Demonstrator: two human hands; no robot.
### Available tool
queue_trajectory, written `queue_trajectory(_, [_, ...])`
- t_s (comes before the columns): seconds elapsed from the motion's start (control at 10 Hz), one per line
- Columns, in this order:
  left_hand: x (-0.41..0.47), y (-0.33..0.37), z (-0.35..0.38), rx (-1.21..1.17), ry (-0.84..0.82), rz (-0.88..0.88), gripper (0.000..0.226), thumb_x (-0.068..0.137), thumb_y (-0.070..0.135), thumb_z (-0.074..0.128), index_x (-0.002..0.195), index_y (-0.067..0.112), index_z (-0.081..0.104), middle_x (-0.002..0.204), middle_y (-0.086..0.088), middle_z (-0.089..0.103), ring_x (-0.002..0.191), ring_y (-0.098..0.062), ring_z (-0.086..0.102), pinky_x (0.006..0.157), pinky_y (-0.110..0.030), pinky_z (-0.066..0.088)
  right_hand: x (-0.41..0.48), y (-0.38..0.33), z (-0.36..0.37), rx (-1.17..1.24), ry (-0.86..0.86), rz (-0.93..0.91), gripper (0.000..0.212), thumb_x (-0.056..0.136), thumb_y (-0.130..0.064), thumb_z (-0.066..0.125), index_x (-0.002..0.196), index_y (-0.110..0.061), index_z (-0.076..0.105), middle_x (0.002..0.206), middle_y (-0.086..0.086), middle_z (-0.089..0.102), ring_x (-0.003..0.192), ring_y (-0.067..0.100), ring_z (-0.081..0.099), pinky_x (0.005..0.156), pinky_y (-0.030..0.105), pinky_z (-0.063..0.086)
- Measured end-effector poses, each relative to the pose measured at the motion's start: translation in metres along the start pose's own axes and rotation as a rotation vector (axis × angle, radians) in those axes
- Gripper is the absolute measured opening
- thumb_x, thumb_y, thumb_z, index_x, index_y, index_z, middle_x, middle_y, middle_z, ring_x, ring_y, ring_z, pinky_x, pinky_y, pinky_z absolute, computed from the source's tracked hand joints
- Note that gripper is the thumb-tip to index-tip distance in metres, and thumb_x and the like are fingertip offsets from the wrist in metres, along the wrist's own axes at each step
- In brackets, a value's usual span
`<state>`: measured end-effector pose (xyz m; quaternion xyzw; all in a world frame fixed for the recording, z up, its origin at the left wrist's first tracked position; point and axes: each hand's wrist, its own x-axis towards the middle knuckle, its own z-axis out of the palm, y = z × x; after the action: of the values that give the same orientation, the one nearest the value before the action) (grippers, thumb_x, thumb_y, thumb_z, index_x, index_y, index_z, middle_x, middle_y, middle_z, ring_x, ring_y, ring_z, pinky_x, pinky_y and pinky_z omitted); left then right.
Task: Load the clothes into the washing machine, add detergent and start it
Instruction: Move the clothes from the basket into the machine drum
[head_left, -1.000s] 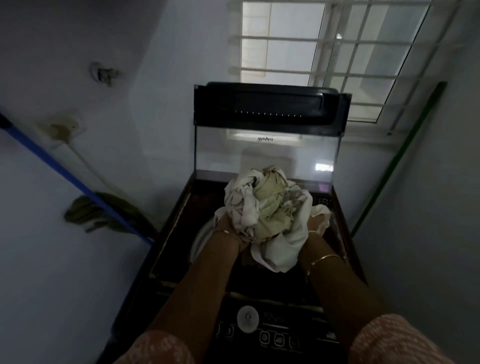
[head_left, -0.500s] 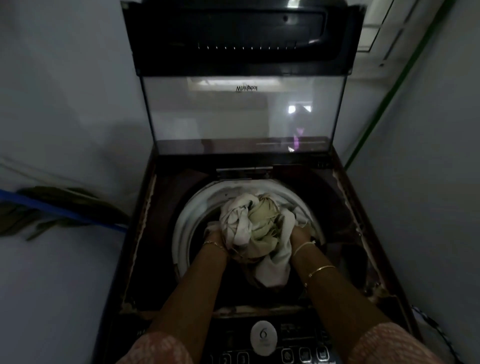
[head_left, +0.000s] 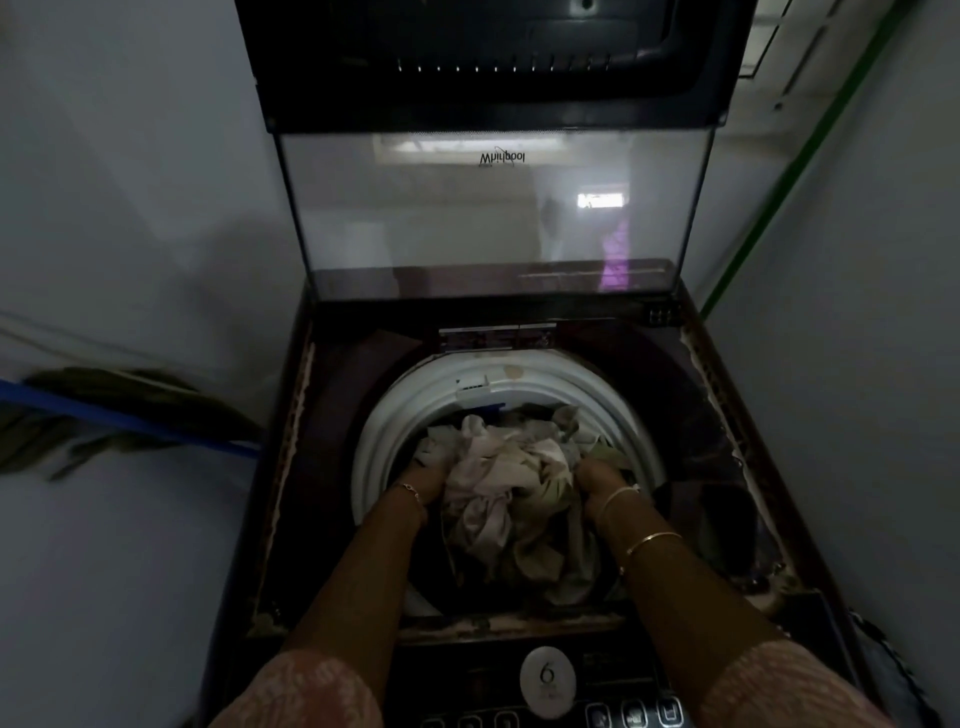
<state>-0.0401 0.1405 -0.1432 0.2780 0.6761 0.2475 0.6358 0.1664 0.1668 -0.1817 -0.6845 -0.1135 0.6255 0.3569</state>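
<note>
Clothes (head_left: 498, 483), a crumpled pale bundle, sit in the mouth of the washing machine (head_left: 691, 415), and we hold them from both sides. Our left hand (head_left: 423, 480) and right hand (head_left: 597, 475) clutch the cloth, fingers sunk into the folds and mostly hidden. We judge that this grip keeps the loose ends together as the load goes down. The white drum rim (head_left: 379, 441) rings the bundle closely at either side, with dark room beneath it. The glass lid (head_left: 493, 208) stands upright behind, well clear of our arms. The control panel (head_left: 548, 680) lies under our forearms, so pulling out calls for lifting straight up.
</note>
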Motion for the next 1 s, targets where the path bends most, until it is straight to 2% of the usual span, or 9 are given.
queue_trajectory(0.1, [0.007,0.001,-0.002,-0.068,-0.054,-0.040,0.037,0.101,0.026,0.044,0.129,0.003,0.052,0.123,-0.017,0.059,0.086,-0.023,0.058,0.077,-0.028,0.050,0.008,0.000,-0.002,-0.062,-0.027,-0.008,0.025,0.094,-0.002,0.041,0.106,-0.001,0.063,0.123,0.028,0.059,0.109,0.046,0.056,0.095,0.058,0.047])
queue_trajectory(0.2, [0.016,0.000,-0.006,-0.051,-0.021,-0.034,0.048,0.095,0.031,0.053,0.131,-0.002,0.051,0.133,-0.021,0.055,0.092,-0.024,0.058,0.085,-0.034,0.051,0.003,-0.003,-0.001,-0.135,-0.063,-0.004,0.029,0.094,-0.012,0.044,0.114,-0.002,0.062,0.114,0.025,0.064,0.102,0.040,0.060,0.085,0.048,0.054])
queue_trajectory(0.3, [0.024,0.001,-0.003,-0.085,-0.025,-0.048,0.057,0.088,0.040,0.061,0.129,0.001,0.054,0.132,-0.021,0.057,0.104,-0.030,0.062,0.091,-0.040,0.052,-0.017,-0.010,-0.001,-0.166,-0.095,0.017,0.026,0.088,-0.015,0.053,0.109,-0.004,0.063,0.103,0.021,0.065,0.089,0.034,0.062,0.074,0.043,0.056])
queue_trajectory(0.4, [0.020,0.003,0.000,-0.057,-0.140,-0.132,0.084,0.076,0.052,0.071,0.139,0.004,0.044,0.139,-0.020,0.050,0.122,-0.035,0.053,0.105,-0.044,0.043,-0.034,-0.015,0.001,-0.215,-0.165,0.110,0.017,0.090,-0.018,0.053,0.091,-0.003,0.062,0.085,0.017,0.061,0.072,0.030,0.057,0.064,0.035,0.050])
queue_trajectory(0.5, [0.011,0.002,0.006,0.278,-0.180,-0.116,0.109,0.066,0.052,0.079,0.149,0.008,0.025,0.149,-0.015,0.036,0.131,-0.034,0.042,0.110,-0.041,0.037,-0.043,-0.017,0.004,-0.284,-0.171,0.151,0.018,0.094,-0.027,0.051,0.092,-0.013,0.061,0.086,0.005,0.056,0.083,0.025,0.054,0.082,0.040,0.048])
queue_trajectory(0.6, [0.009,-0.006,0.007,0.657,-0.175,-0.066,0.095,0.080,0.050,0.068,0.151,0.008,0.021,0.155,-0.014,0.027,0.138,-0.032,0.033,0.114,-0.040,0.031,-0.050,-0.017,0.008,-0.331,-0.203,0.108,0.027,0.097,-0.027,0.045,0.115,-0.015,0.061,0.111,0.001,0.057,0.108,0.020,0.047,0.098,0.040,0.039])
queue_trajectory(0.7, [0.002,-0.008,0.001,0.756,-0.165,-0.038,0.081,0.091,0.046,0.057,0.151,0.008,0.019,0.158,-0.013,0.019,0.143,-0.030,0.025,0.117,-0.036,0.024,-0.060,-0.018,0.011,-0.364,-0.212,0.073,0.031,0.097,-0.025,0.046,0.122,-0.012,0.060,0.128,0.005,0.058,0.111,0.021,0.050,0.089,0.033,0.037])
queue_trajectory(0.8, [-0.011,-0.004,-0.003,0.748,-0.111,-0.027,0.068,0.097,0.039,0.048,0.151,0.006,0.021,0.157,-0.014,0.021,0.142,-0.030,0.026,0.116,-0.033,0.024,-0.069,-0.019,0.011,-0.388,-0.211,0.023,0.035,0.098,-0.023,0.043,0.128,-0.010,0.056,0.133,0.006,0.057,0.109,0.019,0.051,0.090,0.032,0.034])
queue_trajectory(1.0, [-0.048,0.001,-0.008,0.529,0.047,0.124,0.040,0.094,0.022,0.053,0.131,0.007,0.053,0.131,-0.015,0.055,0.119,-0.029,0.052,0.096,-0.028,0.042,-0.104,-0.023,0.010,-0.376,-0.252,-0.051,0.031,0.098,-0.021,0.045,0.122,-0.010,0.060,0.128,0.009,0.061,0.110,0.023,0.057,0.077,0.029,0.040])
